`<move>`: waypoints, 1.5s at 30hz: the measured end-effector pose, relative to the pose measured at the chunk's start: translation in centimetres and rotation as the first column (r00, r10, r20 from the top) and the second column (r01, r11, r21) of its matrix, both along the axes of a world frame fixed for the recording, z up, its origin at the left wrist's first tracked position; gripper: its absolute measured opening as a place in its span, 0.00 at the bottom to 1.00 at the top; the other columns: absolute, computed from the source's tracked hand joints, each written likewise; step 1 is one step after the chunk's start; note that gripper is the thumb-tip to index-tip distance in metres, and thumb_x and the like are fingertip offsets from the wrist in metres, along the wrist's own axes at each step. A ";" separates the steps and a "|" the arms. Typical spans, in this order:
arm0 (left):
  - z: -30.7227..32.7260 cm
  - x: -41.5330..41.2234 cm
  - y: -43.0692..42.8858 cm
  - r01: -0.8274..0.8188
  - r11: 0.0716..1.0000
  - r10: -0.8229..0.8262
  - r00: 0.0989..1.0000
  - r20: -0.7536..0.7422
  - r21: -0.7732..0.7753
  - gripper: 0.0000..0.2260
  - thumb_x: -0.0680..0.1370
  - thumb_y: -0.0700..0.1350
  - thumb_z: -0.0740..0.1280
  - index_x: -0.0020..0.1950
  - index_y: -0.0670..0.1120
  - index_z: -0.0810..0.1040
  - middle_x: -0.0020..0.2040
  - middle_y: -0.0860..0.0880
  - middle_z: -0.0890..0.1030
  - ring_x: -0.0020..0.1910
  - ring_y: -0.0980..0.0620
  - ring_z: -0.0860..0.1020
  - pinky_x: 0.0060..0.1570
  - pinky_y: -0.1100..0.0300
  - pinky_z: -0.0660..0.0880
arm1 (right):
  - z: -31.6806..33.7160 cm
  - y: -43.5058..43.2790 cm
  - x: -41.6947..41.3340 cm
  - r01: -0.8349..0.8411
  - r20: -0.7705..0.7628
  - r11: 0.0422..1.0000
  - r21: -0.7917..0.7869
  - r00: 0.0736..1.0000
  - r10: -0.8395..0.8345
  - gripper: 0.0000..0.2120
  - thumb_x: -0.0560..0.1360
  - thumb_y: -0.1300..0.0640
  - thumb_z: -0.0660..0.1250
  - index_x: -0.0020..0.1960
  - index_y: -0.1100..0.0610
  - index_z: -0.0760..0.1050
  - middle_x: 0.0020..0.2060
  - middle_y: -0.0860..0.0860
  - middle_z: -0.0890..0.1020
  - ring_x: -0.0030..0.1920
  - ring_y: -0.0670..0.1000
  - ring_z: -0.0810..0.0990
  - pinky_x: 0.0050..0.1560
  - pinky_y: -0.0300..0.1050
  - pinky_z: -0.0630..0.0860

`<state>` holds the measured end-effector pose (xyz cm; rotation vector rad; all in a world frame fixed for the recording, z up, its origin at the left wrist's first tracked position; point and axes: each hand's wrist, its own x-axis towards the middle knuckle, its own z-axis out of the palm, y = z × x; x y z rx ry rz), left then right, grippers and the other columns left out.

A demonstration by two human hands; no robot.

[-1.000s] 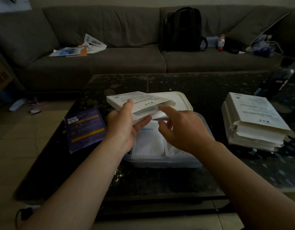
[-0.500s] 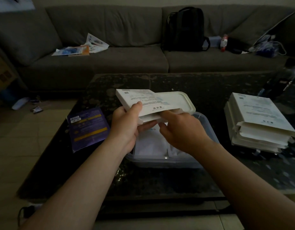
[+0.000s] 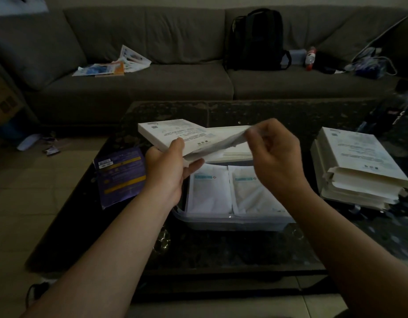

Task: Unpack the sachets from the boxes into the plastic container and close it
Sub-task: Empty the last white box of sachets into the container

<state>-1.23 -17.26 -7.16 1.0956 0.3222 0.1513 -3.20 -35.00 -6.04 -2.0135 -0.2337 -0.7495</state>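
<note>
On the dark speckled bench I see a purple flat packet at left. My left hand grips a flat white cardboard box, thumb on top, above the clear plastic container, where white flat sachets lie. My right hand pinches a crumpled white sachet at the box's open end. A stack of white boxes sits far right.

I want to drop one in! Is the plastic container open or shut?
Open. The plastic container has no lid on it. The lid lies off it, just behind, and white sachets show inside.
</note>
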 end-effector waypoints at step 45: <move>0.1 0.4 0.9 -0.230 0.973 0.231 0.973 -0.014 0.006 0.17 0.84 0.41 0.67 0.72 0.46 0.69 0.58 0.47 0.81 0.53 0.50 0.84 0.40 0.57 0.85 | -2.9 2.0 1.7 -0.539 -0.638 0.579 -0.611 0.769 0.042 0.42 0.69 0.27 0.64 0.78 0.39 0.54 0.80 0.47 0.50 0.78 0.53 0.50 0.74 0.55 0.54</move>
